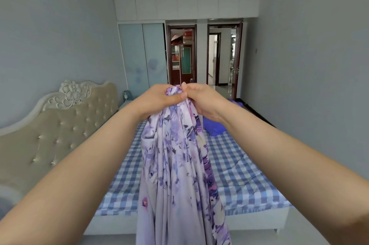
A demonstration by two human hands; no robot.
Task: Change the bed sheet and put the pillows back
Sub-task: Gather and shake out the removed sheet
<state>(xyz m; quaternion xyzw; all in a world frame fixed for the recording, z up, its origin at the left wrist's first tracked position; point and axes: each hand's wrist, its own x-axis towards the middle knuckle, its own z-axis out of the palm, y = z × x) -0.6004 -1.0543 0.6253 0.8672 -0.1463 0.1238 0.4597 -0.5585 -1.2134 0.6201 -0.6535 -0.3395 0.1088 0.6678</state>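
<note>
head view: i see my left hand (159, 99) and right hand (201, 99) side by side, fingers (182, 96) curled, pinching the bunched top of the floral sheet (175, 165), which hangs from them over the checked bed (235, 169); a blue bundle (214, 128) lies beyond.

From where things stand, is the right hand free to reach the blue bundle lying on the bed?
Probably not yet: the right hand grips the floral sheet alongside the left hand, and the blue bundle lies beyond on the checked mattress.
</note>
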